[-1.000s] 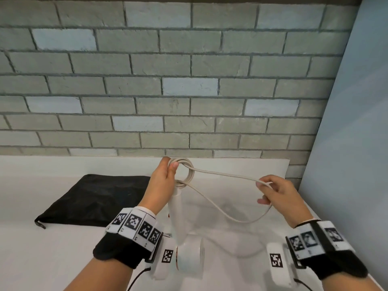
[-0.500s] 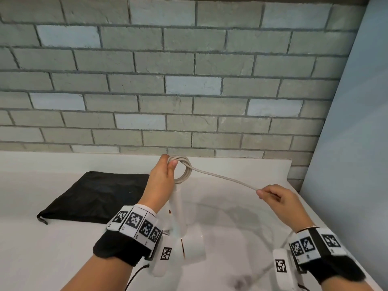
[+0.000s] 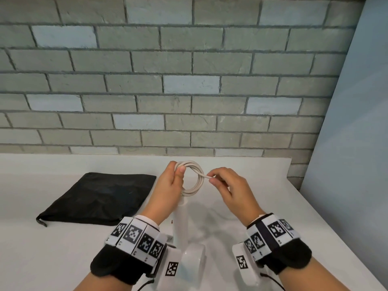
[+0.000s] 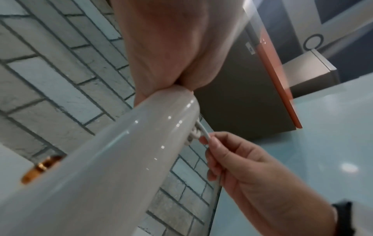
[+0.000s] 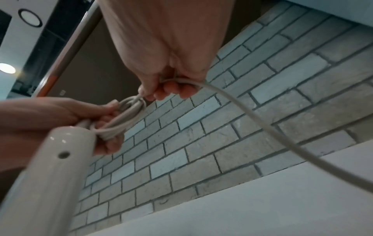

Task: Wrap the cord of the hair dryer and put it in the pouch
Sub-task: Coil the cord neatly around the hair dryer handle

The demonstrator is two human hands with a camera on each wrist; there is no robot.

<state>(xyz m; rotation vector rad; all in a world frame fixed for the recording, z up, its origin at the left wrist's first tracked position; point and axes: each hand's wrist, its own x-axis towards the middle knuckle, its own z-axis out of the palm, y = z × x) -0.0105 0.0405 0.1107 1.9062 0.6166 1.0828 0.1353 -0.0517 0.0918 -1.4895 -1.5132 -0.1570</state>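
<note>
The white hair dryer [image 3: 190,238] hangs handle-up over the counter, its round head low between my wrists. My left hand [image 3: 171,182] grips the coiled white cord [image 3: 194,178] at the top of the handle [image 4: 113,159], thumb pressed on the loops. My right hand [image 3: 225,185] pinches the free run of cord [image 5: 252,121] right beside the coil; the rest trails down to the right. In the right wrist view the coil [image 5: 125,119] sits at the handle's end [image 5: 66,153]. The black pouch [image 3: 100,198] lies flat on the counter at the left.
A white counter [image 3: 52,248] runs under both hands, backed by a grey brick wall [image 3: 168,80]. A pale blue panel [image 3: 352,143] closes the right side. The counter's right edge slants close to my right wrist.
My right hand has come left from the stretched cord to the coil, and the coil in my left hand has gained a loop. The slack cord no longer spans between the hands.
</note>
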